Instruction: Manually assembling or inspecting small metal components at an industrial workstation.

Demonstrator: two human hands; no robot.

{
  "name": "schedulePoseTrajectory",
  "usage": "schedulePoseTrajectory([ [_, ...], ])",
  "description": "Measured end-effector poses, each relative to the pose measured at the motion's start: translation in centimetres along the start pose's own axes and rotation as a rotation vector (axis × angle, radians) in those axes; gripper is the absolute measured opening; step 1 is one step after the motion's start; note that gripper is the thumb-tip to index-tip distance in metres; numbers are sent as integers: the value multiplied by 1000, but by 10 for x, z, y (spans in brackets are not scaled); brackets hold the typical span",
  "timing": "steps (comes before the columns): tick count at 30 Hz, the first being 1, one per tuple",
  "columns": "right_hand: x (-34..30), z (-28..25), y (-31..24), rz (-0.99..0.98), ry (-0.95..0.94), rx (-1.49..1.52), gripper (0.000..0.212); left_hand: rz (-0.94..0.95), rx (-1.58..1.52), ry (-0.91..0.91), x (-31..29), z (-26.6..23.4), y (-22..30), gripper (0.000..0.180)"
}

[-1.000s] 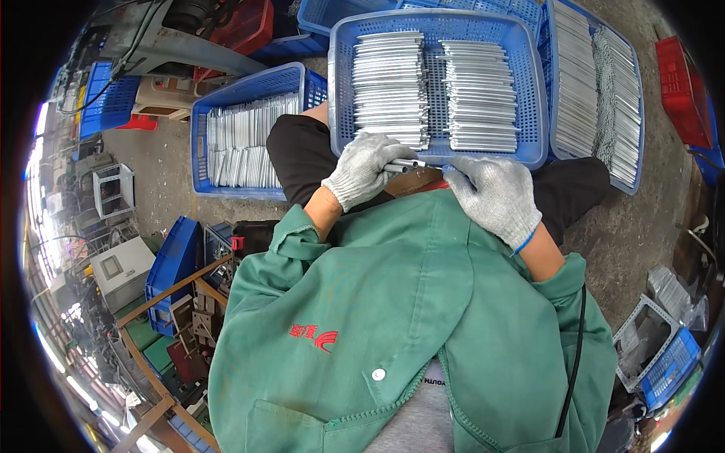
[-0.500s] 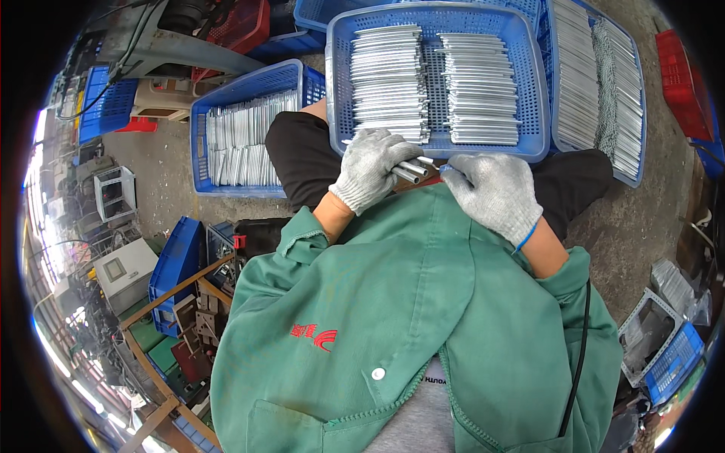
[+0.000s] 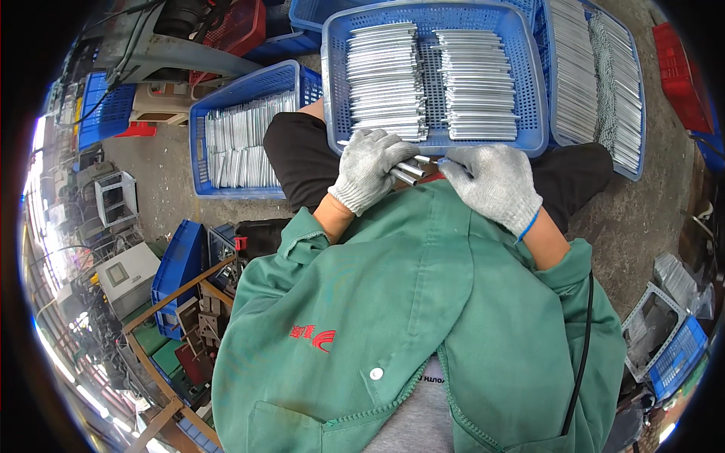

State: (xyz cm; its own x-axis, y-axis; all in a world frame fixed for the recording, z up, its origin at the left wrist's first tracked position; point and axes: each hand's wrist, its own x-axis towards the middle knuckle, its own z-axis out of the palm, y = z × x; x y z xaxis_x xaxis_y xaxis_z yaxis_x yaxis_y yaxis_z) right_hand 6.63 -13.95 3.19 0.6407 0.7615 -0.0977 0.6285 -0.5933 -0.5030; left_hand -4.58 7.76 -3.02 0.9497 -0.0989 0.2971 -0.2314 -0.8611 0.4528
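Observation:
My left hand (image 3: 368, 167), in a grey knit glove, is closed round several thin silver metal tubes (image 3: 406, 173). Their open ends stick out to the right of the fist. My right hand (image 3: 495, 185), gloved the same way with a blue cuff edge, is closed at the end of one tube. Its fingertips pinch something small and bluish, mostly hidden, that I cannot make out. Just beyond both hands a blue plastic basket (image 3: 432, 72) rests across my lap. Inside it, similar metal tubes lie in two stacked rows, a left row (image 3: 384, 81) and a right row (image 3: 478, 84).
To the right stands another blue basket (image 3: 639, 113) packed with tubes. A smaller blue basket (image 3: 198, 155) of tubes sits on the floor at the left. Red crates (image 3: 674, 72) are at the far right. A machine frame (image 3: 177, 53) rises at the upper left.
The tubes in my left hand have shifted slightly. My right fingertips have moved a little up and now cover more of the small bluish piece.

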Motion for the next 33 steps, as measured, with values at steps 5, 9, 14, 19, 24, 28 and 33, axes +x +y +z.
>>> schedulePoseTrajectory([
  [5, 2, 9, 6, 50, -33, 8, 25, 4, -13, 22, 0, 2, 0, 19],
  [9, 3, 10, 9, 56, -88, 103, 27, -15, -11, 15, -2, 5, -2, 23],
  [14, 8, 13, 11, 95, -56, 139, 26, -39, 46, -20, -1, 11, -18, 25],
  [19, 7, 33, 25, 131, 28, 44, 26, -114, 198, -149, 10, 29, -62, 23],
  [24, 0, 35, 29, 127, 51, 1, 26, -208, 302, -217, 6, 55, -87, 25],
  [28, -2, 30, 26, 124, 65, 3, 25, -241, 275, -180, 4, 56, -81, 25],
  [33, -2, 12, 17, 122, 58, 22, 24, -238, 97, -184, 9, 20, -49, 25],
])
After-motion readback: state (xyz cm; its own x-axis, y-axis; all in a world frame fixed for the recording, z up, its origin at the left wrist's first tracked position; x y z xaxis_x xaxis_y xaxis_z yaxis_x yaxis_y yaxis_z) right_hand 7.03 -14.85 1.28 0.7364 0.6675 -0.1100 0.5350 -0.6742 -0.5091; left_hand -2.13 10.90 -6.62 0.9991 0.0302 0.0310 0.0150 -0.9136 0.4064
